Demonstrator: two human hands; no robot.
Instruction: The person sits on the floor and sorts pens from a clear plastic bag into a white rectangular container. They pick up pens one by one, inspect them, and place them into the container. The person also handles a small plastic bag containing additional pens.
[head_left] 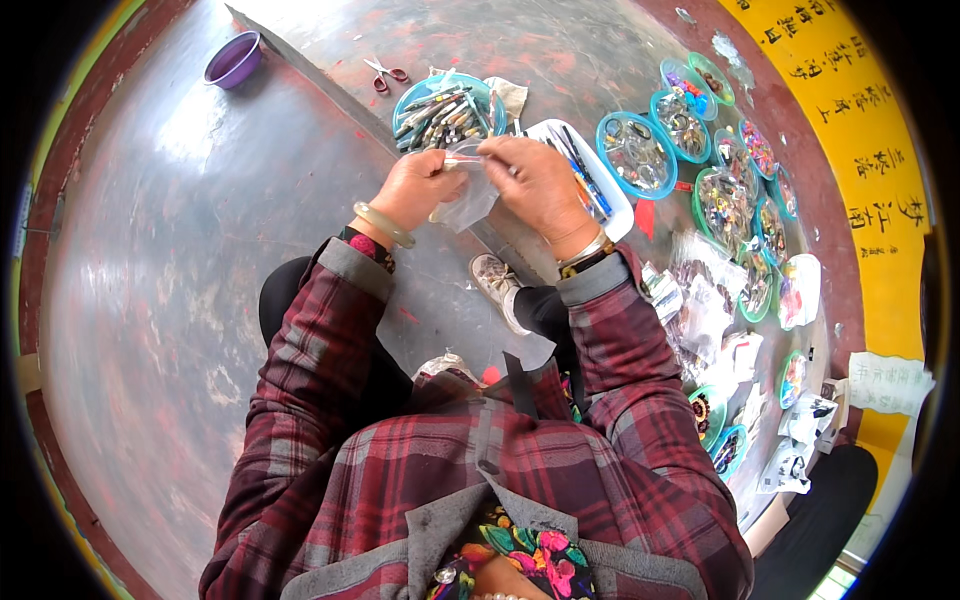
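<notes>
My left hand (420,188), with a pale bangle on its wrist, is closed around a thin white-and-red stick-like thing (462,159), perhaps a pen. A clear plastic bag (468,210) hangs between my two hands. My right hand (540,188) has its fingertips pinched at the bag's upper edge; exactly what lies under them is hidden. Just beyond both hands is a teal basin (499,112) full of pens and markers (440,118). Beside my right hand, a white tray (622,222) holds more pens (583,165), partly covered by that hand.
Red-handled scissors (385,76) lie on the floor past the teal basin. A purple basin (233,60) sits at the far left. To the right stand several basins of small items, among them a blue one (600,150), and clear plastic packages (705,310). My shoe (497,285) is below my hands.
</notes>
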